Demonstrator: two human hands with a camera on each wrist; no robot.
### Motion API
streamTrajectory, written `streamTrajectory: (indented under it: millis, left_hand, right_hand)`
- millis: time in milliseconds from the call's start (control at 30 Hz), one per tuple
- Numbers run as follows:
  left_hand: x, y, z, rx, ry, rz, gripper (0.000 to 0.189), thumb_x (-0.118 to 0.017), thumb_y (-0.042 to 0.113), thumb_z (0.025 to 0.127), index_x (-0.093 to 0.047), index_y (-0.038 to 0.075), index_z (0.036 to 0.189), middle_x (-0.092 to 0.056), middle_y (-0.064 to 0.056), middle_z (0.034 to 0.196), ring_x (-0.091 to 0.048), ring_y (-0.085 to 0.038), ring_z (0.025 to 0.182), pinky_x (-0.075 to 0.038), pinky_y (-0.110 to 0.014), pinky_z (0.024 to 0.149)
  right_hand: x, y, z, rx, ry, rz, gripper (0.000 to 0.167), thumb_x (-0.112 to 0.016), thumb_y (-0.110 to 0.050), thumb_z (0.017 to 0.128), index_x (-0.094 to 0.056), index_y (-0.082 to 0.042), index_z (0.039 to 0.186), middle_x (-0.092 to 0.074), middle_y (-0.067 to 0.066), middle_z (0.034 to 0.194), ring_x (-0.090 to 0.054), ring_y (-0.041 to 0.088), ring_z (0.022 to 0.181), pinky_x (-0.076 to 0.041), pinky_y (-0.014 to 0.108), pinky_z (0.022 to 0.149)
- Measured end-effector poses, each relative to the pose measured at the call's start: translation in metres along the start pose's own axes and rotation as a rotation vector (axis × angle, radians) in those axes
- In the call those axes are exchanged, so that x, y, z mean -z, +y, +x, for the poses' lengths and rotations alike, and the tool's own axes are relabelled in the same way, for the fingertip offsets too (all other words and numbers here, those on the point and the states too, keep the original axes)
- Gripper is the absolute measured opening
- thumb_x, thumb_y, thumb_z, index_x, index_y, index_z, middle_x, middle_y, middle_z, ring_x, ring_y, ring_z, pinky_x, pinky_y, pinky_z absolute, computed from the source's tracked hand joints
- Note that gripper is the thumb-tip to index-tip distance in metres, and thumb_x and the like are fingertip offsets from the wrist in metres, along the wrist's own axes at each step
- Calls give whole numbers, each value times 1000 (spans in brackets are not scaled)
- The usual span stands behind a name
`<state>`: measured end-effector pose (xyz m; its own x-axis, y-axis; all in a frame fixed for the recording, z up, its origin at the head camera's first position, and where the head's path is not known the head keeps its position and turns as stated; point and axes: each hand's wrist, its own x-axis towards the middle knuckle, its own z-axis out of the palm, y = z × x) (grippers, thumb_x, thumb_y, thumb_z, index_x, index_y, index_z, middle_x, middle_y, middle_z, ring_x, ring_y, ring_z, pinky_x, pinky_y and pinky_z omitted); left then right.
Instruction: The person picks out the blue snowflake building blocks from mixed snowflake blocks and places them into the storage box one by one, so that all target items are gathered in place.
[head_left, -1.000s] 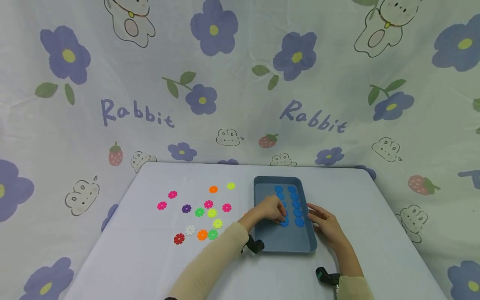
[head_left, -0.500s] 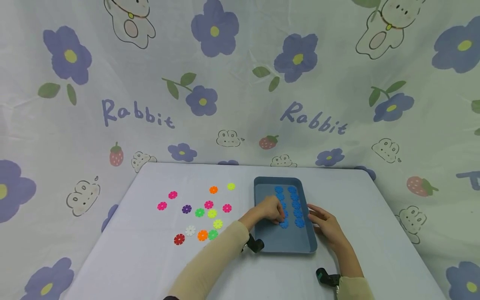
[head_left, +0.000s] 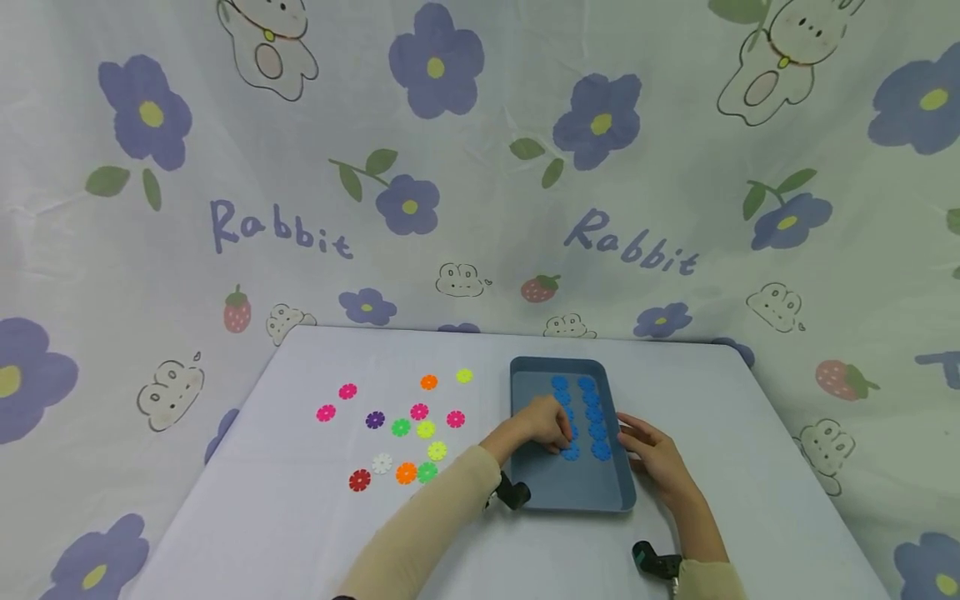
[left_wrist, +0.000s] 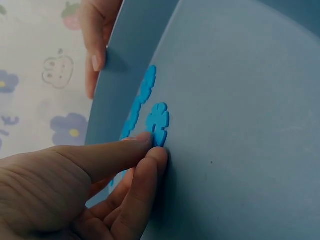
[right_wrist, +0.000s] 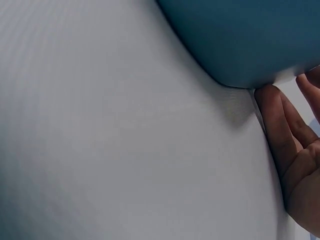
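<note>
My left hand (head_left: 542, 423) is over the blue-grey tray (head_left: 573, 493). In the left wrist view its thumb and fingertips pinch the edge of a blue flower-shaped notched disc (left_wrist: 159, 120) lying at the near end of the left column. A second column of overlapping blue discs (head_left: 597, 431) runs along the tray's right side. Part of the left column is hidden behind my left hand. My right hand (head_left: 656, 454) rests its extended fingers against the tray's outer right wall, and the right wrist view shows the fingertips at that wall (right_wrist: 240, 45).
Left of the tray, loose notched discs lie scattered on the white table (head_left: 247, 517): a dark red one (head_left: 360, 480), a white one (head_left: 382, 463), a purple one (head_left: 375, 420) and several pink, orange, green and yellow ones. A patterned cloth (head_left: 480, 208) hangs behind the table.
The head view has tilted slightly, so everything sits a little lower in it. Both hands keep about the same place at the tray.
</note>
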<state>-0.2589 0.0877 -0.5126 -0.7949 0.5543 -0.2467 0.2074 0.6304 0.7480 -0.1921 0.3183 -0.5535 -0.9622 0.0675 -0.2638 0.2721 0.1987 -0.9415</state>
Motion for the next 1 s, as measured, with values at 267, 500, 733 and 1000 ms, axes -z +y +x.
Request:
streamTrajectory:
  millis: [267,500,733,1000]
  left_hand:
    - [3,2,-3,10,-14,-34,7,-80,3,79,-74,6,78,-65,1,65,-67,-15,55,-55,-25,51]
    - [8,4,-7,32,-19,-78,10,-80,-1,76,-73,2,83,-66,-3,66,-69,-19,58,-57,-28,53]
    - [21,-1,-13,-21,-5,-139,12,-79,2,79,-73,3,90,-68,-2,71,-70,-21,64,-57,-28,57]
    - [39,-14,-27,-77,76,-234,10,-71,14,90,-74,7,95,-67,-5,82,-69,-21,66,-57,-30,61]
  right_hand:
    - [-1,0,-1,6,-1,8,55,-64,-27,95,-47,-12,145,-46,19,140,-53,28,118,-52,31,83]
    - [0,0,-1,11,-5,17,55,-65,-28,95,-47,-12,145,-46,19,141,-52,28,119,-52,32,83]
    - [0,2,-1,19,-12,22,56,-65,-27,95,-46,-11,145,-45,20,141,-53,27,117,-52,32,82]
    - [0,4,0,16,-3,29,54,-65,-26,95,-47,-12,144,-47,18,140,-55,23,113,-52,32,82]
